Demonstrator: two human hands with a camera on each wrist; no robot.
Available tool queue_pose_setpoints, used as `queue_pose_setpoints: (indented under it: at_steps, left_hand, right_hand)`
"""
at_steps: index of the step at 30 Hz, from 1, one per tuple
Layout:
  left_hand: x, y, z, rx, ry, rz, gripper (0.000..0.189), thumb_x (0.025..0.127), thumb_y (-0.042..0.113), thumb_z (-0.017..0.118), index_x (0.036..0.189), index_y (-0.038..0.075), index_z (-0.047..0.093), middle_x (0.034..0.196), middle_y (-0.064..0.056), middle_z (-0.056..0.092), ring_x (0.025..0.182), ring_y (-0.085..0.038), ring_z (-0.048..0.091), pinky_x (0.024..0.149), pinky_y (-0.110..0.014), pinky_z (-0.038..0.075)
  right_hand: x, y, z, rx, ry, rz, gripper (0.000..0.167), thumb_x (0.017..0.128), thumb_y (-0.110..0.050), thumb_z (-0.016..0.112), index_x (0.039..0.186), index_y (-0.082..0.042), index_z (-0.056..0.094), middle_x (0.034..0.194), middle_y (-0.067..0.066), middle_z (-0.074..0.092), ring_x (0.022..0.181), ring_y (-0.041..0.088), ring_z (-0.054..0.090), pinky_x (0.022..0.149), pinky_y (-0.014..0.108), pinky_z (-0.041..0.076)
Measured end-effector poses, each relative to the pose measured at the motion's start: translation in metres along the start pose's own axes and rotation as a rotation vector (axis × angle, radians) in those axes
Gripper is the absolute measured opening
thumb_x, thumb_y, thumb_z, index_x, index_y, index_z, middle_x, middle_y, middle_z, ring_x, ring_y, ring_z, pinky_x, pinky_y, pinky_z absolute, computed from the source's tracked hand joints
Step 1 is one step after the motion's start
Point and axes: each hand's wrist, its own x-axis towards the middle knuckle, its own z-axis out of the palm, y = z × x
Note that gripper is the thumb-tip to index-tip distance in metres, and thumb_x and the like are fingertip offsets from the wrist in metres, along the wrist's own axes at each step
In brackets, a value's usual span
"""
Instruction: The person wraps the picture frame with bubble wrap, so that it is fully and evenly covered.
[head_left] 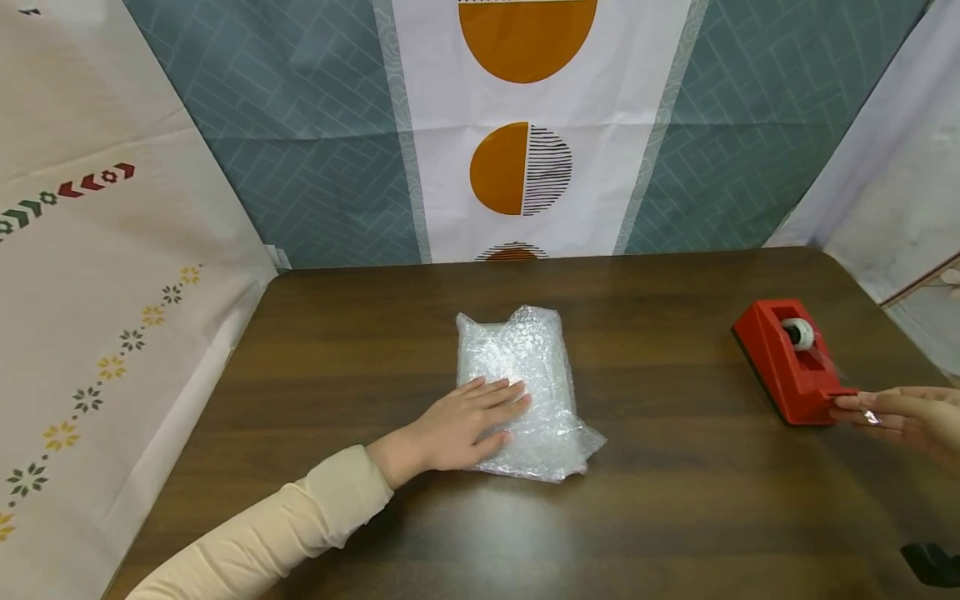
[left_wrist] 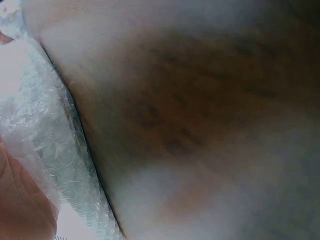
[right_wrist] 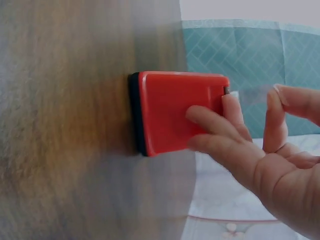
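My left hand (head_left: 463,427) lies with its fingers extended across a bubble-wrapped package (head_left: 543,358) in the middle of the table. Part of the palm and the edge of the bubble wrap (left_wrist: 65,145) fill the left side of the left wrist view. At the right, my right hand (head_left: 911,417) is at the front end of a red tape dispenser (head_left: 776,367), which carries a white-cored tape roll (head_left: 798,333). In the right wrist view, thumb and forefinger pinch a strip of clear tape (right_wrist: 256,93) drawn from the cutter, while other fingers touch the dispenser.
The dark wooden table (head_left: 337,350) ends at a patterned curtain (head_left: 315,150) behind. White printed cloth (head_left: 97,292) hangs along the left side. A small black object (head_left: 932,564) shows at the lower right corner.
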Motion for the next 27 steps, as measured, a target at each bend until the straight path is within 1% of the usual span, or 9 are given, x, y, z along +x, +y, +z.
queue_pose_setpoints:
  at_steps: [2,3,5,8,15,19,23,25,27]
  left_hand:
    - [0.000,0.000,0.000,-0.004,0.003,-0.002,0.050,0.100,0.032,0.041,0.146,0.013,0.039,0.153,-0.006,0.034,0.142,-0.023,0.031,0.117,-0.045,0.021]
    - [0.000,0.000,0.000,-0.006,0.004,-0.001,0.050,0.100,0.031,0.042,0.146,0.013,0.039,0.153,-0.006,0.034,0.141,-0.023,0.031,0.117,-0.045,0.021]
    - [0.000,0.000,0.000,-0.010,0.005,0.001,0.050,0.100,0.031,0.042,0.146,0.013,0.039,0.153,-0.007,0.034,0.141,-0.023,0.031,0.117,-0.046,0.021]
    - [0.000,0.000,-0.001,-0.011,0.005,0.005,0.050,0.100,0.032,0.041,0.146,0.013,0.039,0.153,-0.007,0.034,0.142,-0.024,0.031,0.117,-0.046,0.021]
    - [-0.001,0.000,-0.003,-0.013,0.016,0.003,0.050,0.100,0.031,0.043,0.146,0.012,0.039,0.153,-0.007,0.034,0.141,-0.025,0.031,0.117,-0.046,0.022]
    - [0.000,0.000,-0.003,-0.016,0.016,0.002,0.050,0.099,0.031,0.042,0.146,0.012,0.039,0.153,-0.007,0.034,0.141,-0.024,0.031,0.117,-0.046,0.021]
    - [0.001,0.000,-0.003,-0.015,0.012,0.006,0.051,0.100,0.032,0.042,0.146,0.012,0.039,0.153,-0.008,0.033,0.142,-0.025,0.030,0.117,-0.046,0.021]
    - [0.001,-0.001,-0.004,-0.012,0.012,0.008,0.051,0.100,0.032,0.042,0.146,0.012,0.039,0.153,-0.008,0.033,0.142,-0.025,0.030,0.117,-0.046,0.021]
    - [0.002,-0.001,-0.004,-0.010,0.015,0.007,0.051,0.100,0.032,0.042,0.146,0.012,0.039,0.153,-0.008,0.034,0.142,-0.025,0.031,0.117,-0.046,0.021]
  right_hand:
    - [0.001,0.007,-0.005,0.007,-0.021,-0.034,0.035,0.103,-0.007,0.034,0.086,-0.004,0.064,0.097,-0.016,0.070,0.085,0.004,0.069,0.070,0.017,0.054]
    - [0.000,0.010,-0.006,0.046,-0.028,-0.050,0.035,0.103,-0.005,0.034,0.086,-0.002,0.064,0.098,-0.015,0.070,0.086,0.005,0.069,0.070,0.018,0.055]
    - [-0.001,0.014,-0.005,0.061,-0.010,-0.072,0.034,0.103,-0.004,0.034,0.085,0.000,0.063,0.098,-0.015,0.070,0.087,0.006,0.069,0.070,0.018,0.055]
    - [-0.008,0.010,0.006,0.131,-0.022,-0.119,0.033,0.102,-0.001,0.032,0.086,0.005,0.060,0.098,-0.013,0.070,0.087,0.006,0.069,0.070,0.018,0.055]
    - [-0.020,0.002,0.028,0.325,-0.172,-0.331,0.042,0.100,0.009,0.019,0.086,0.011,0.059,0.109,0.003,0.070,0.099,0.014,0.068,0.078,0.022,0.056]
    - [-0.019,0.005,0.025,0.364,-0.243,-0.346,0.045,0.100,0.009,0.015,0.086,0.007,0.057,0.117,0.006,0.067,0.105,0.016,0.066,0.083,0.025,0.055]
    - [-0.019,0.011,0.019,0.383,-0.275,-0.327,0.047,0.100,0.008,0.013,0.087,0.003,0.058,0.121,0.005,0.065,0.109,0.016,0.064,0.085,0.026,0.055]
    - [-0.020,0.014,0.018,0.378,-0.299,-0.353,0.048,0.100,0.009,0.012,0.089,0.002,0.058,0.125,0.005,0.063,0.113,0.014,0.062,0.087,0.025,0.053]
    - [-0.020,0.015,0.019,0.423,-0.366,-0.391,0.049,0.098,0.011,0.009,0.091,0.004,0.057,0.131,0.007,0.059,0.119,0.016,0.058,0.093,0.026,0.051]
